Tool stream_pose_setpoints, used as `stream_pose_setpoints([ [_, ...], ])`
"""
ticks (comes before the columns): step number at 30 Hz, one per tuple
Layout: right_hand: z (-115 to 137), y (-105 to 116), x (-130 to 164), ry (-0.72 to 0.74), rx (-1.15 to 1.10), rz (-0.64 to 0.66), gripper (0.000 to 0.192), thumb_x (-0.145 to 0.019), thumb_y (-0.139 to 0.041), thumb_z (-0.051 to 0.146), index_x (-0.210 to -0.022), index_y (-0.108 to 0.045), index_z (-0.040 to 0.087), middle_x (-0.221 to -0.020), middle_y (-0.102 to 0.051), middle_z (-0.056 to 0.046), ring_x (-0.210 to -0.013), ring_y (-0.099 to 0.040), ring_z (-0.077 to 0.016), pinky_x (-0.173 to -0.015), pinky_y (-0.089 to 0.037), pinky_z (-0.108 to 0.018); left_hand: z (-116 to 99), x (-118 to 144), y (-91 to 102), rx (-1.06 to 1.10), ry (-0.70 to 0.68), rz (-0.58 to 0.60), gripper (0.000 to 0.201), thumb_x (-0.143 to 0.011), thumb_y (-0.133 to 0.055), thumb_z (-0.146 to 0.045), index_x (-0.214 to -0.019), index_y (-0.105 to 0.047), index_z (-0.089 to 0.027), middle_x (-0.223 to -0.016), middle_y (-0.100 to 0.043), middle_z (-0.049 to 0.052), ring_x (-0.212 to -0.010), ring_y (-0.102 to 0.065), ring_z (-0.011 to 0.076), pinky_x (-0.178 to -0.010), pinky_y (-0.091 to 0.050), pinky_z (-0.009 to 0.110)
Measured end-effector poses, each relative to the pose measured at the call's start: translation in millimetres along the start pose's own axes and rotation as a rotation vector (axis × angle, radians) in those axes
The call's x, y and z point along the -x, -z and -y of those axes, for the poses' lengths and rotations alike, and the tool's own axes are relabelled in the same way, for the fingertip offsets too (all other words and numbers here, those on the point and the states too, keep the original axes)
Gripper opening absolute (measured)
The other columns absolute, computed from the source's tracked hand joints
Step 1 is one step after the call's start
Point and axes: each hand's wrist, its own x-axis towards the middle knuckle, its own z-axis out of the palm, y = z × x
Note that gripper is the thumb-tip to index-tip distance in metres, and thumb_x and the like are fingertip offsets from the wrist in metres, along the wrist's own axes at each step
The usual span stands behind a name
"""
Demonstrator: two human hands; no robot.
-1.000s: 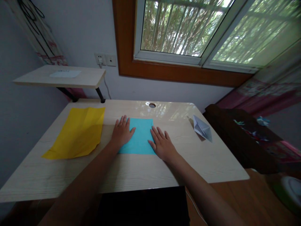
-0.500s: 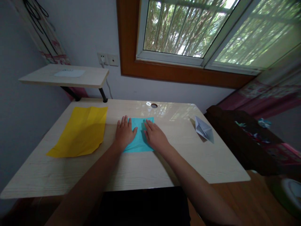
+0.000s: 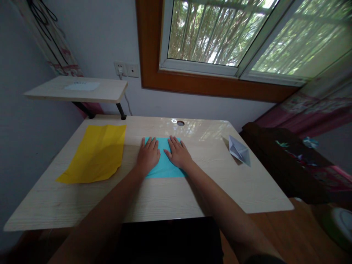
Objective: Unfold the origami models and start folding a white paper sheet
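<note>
Sheet (image 3: 165, 168), the blue one, looked pretty flat under left hand (image 3: 148, 156) and right hand (image 3: 178, 154), both open, gripping nothing; maybe some wrinkles remained tbh.

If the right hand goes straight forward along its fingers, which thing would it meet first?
Beyond the blue sheet beneath it, the right hand would probably meet the wall behind the table first, though depth is unclear.
</note>
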Motion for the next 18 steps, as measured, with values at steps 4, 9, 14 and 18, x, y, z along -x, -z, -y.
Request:
stream_pose_setpoints([
  [4, -6.3, 2.2, 0.7, -0.044, 0.013, -0.004, 0.064, -0.105, -0.03, 0.048, -0.155, -0.033, 0.01, -0.164, -0.026, -0.014, -0.153, -0.024, -0.028, -0.124, -0.019, -0.05, -14.5, 10.2, -0.6, 0.044, -0.142, 0.07, 0.052, -0.103, -0.036, -0.035, -0.147, -0.048, -0.01, -0.158, -0.041, 0.013, -0.149, -0.032, 0.0263, -0.125, -0.02, 0.045],
  [9, -14.3, 6.4, 2.7, -0.09, 0.013, 0.006, 0.061, -0.105, -0.03, 0.044, -0.156, -0.032, 0.012, -0.164, -0.027, -0.014, -0.153, -0.024, -0.0276, -0.123, -0.02, -0.051, -21.8, 31.7, 8.4, 0.073, -0.198, 0.135, 0.06, -0.103, -0.036, -0.048, -0.154, -0.038, -0.016, -0.165, -0.027, 0.011, -0.154, -0.018, 0.0266, -0.126, -0.013, 0.049],
  [14, -24.0, 6.3, 7.1, -0.117, 0.015, -0.017, 0.059, -0.105, -0.03, 0.043, -0.157, -0.032, 0.015, -0.164, -0.027, -0.013, -0.152, -0.025, -0.0286, -0.122, -0.019, -0.055, -12.6, 49.9, 18.6, 0.096, -0.265, 0.205, 0.063, -0.102, -0.036, -0.052, -0.156, -0.034, -0.019, -0.166, -0.023, 0.01, -0.155, -0.016, 0.0266, -0.126, -0.011, 0.049],
  [18, -38.0, 8.6, 16.9, -0.156, 0.043, -0.012, 0.059, -0.105, -0.028, 0.044, -0.157, -0.032, 0.017, -0.164, -0.028, -0.01, -0.152, -0.025, -0.0307, -0.122, -0.019, -0.058, 0.8, 59.5, 19.3, 0.094, -0.227, 0.218, 0.068, -0.1, -0.039, -0.055, -0.156, -0.034, -0.017, -0.166, -0.022, 0.012, -0.155, -0.015, 0.0274, -0.126, -0.012, 0.049],
])
